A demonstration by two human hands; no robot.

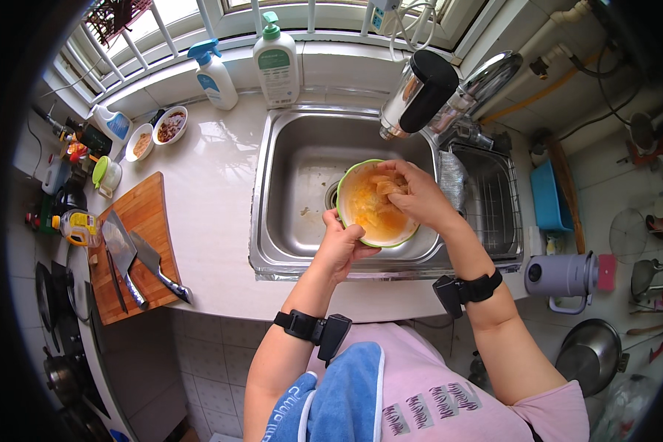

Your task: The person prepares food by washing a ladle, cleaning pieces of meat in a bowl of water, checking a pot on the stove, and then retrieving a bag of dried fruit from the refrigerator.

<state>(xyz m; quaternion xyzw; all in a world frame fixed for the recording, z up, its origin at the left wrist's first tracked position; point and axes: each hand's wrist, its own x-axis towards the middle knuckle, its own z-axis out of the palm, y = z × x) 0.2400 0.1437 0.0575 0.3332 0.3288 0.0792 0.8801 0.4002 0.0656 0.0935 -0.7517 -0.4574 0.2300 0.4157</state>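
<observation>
My left hand (345, 243) grips the lower left side of a bowl (355, 171) with a green rim, its thumb over the edge. The bowl is held above the sink basin (301, 166) and tilted a little. Cloudy orange-yellow liquid (378, 221) with paler bits lies in it. Over the bowl's upper right, my right hand (417, 193) has its fingers down inside, pinched on a soft, wet, orange-tinted piece (391, 185). I cannot tell what that piece is. Part of the drain (332, 194) shows left of the bowl.
A chrome faucet (492, 72) and a black-topped cylinder (428, 91) overhang the sink's back right. A wire rack (492, 204) sits in the side basin. Two cleavers (119, 240) lie on a wooden cutting board (154, 221) at left. Bottles, including a pump bottle (277, 66), line the back.
</observation>
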